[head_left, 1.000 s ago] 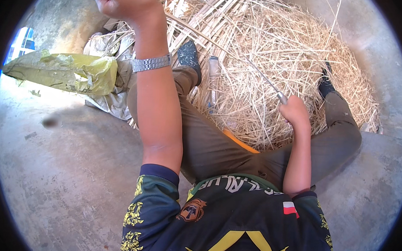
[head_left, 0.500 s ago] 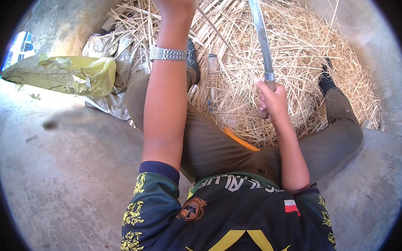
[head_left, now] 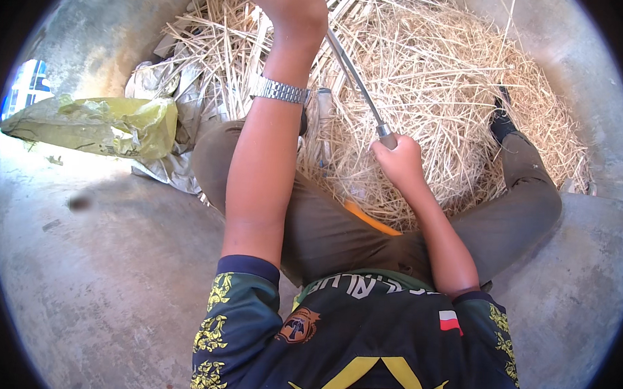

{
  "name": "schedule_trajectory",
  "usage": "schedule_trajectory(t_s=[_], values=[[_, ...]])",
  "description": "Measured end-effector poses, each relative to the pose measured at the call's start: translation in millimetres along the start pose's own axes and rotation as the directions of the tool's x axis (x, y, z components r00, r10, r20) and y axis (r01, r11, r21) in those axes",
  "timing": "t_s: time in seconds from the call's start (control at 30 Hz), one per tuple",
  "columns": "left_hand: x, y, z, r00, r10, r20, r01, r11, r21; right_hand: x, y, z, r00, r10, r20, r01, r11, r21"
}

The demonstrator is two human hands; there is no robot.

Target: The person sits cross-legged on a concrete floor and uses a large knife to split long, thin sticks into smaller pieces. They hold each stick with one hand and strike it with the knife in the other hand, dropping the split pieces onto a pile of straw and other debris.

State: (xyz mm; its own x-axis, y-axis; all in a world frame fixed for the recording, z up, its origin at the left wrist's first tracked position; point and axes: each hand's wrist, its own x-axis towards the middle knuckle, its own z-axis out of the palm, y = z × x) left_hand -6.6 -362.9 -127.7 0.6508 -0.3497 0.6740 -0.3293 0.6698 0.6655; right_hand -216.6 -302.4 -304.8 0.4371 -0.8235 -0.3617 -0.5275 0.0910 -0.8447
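Note:
My right hand (head_left: 400,160) is closed around the handle of a long knife (head_left: 361,87). Its narrow metal blade slants up and left, and its far end passes behind my left wrist. At the top edge, my left hand (head_left: 288,2) is curled, with its fingers partly cut off by the frame. A thin brownish strip (head_left: 339,61) runs out from beneath that hand, close beside the blade; it appears to be in its grip, though the fingers hide the hold. Below both hands lies a heap of pale, straw-like shavings (head_left: 428,81).
My legs (head_left: 512,207) spread around the heap, with a dark shoe (head_left: 501,123) at its right side. Long split strips (head_left: 224,34) lie at the upper left. A yellowish plastic sack (head_left: 120,127) rests on the concrete floor (head_left: 113,269). Something orange (head_left: 371,218) shows between my thighs.
The knife has swung left, from nearly upright to a slant, and its blade now reaches my left wrist. My right hand has moved slightly left; my left hand has shifted right.

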Motion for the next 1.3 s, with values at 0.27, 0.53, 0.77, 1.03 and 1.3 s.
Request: schedule_trajectory(t_s=[0.27,0.53,0.77,1.03,1.3], values=[[-2.7,-11.7,6.8,0.995,0.098,-0.019,-0.098,0.995,0.001,36.6,74.6,38.4,0.992,0.119,0.047,-0.120,0.993,0.014],[5.6,-9.6,-10.8,0.987,0.090,-0.134,-0.091,0.996,-0.001,9.0,-19.8,24.3,0.996,-0.084,0.022,0.079,0.985,0.156],[5.6,-15.6,-5.8,0.991,0.123,-0.054,-0.123,0.992,0.002,54.8,89.2,79.7,0.993,0.103,-0.049,-0.099,0.992,0.076],[2.7,-11.7,-0.5,0.986,0.095,-0.139,-0.097,0.995,-0.008,40.7,27.0,63.6,1.000,-0.010,-0.010,0.011,0.996,0.084],[-4.1,-12.4,8.8,0.993,0.073,-0.091,-0.071,0.997,0.025,58.2,86.5,75.4,0.988,0.152,-0.014,-0.149,0.982,0.116]])
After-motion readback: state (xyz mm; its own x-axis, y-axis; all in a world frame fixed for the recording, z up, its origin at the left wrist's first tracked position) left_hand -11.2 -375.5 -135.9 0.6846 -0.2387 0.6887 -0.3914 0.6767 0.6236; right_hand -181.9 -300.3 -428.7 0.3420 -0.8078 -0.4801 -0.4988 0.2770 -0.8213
